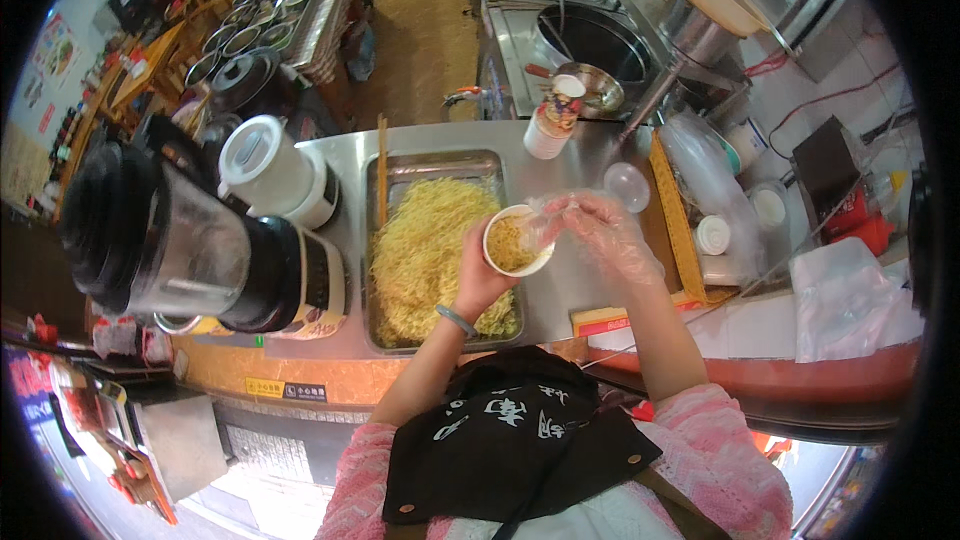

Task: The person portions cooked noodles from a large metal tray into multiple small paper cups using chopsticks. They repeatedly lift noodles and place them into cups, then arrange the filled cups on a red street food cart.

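My left hand (480, 270), bare and with a bracelet at the wrist, grips a white paper cup (544, 259) from its left side. Yellow noodles (510, 244) show inside the cup, whose mouth faces up towards me. My right hand (592, 225) wears a clear plastic glove, and its fingers reach the cup's right rim. Glare and loose plastic at the fingertips hide whether they pinch anything. Under the cup and to its left, a steel tray (442, 159) holds a large heap of yellow noodles (427, 255). A pair of wooden chopsticks (382, 172) leans on the tray's far left corner.
Left of the tray stand a large blender (202, 255) and a white lidded appliance (270, 172). Stacked paper cups (551, 124) and a clear plastic dome lid (627, 186) sit beyond my right hand. A yellow-edged cardboard box (679, 225) borders the right. Farther off is a dark pot (592, 41).
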A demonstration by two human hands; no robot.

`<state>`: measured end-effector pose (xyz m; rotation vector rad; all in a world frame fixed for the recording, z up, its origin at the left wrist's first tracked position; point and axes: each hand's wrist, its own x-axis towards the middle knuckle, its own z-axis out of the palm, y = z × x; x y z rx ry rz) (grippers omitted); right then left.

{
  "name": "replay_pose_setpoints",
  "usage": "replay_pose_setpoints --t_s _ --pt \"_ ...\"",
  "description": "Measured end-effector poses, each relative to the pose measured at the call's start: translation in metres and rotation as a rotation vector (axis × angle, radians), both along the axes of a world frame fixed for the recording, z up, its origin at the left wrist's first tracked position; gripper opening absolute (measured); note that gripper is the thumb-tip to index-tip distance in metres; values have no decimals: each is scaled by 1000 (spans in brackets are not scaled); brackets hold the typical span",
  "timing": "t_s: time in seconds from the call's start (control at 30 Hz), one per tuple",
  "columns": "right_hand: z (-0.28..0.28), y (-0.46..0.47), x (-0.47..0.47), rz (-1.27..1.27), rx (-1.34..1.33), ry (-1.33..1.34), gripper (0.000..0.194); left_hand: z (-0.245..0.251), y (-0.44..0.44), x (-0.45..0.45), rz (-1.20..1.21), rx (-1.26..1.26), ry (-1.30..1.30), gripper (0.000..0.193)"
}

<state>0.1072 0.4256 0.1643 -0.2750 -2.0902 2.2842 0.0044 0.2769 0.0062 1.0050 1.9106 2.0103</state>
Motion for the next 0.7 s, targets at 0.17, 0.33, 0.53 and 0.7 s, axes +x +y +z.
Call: replay_pose_setpoints --t_s 0.17,0.33,0.53,0.7 --pt "-32 48 27 -274 303 0 62 -8 74 11 -144 -34 -335 81" --pt "-72 94 37 -443 200 -17 25 -21 149 34 -153 13 -294 78" --pt "-70 151 49 -484 471 -190 12 -47 185 34 -129 -99 -284 81" --pt "-78 169 23 -173 353 -94 19 -83 193 34 -154 3 -391 83"
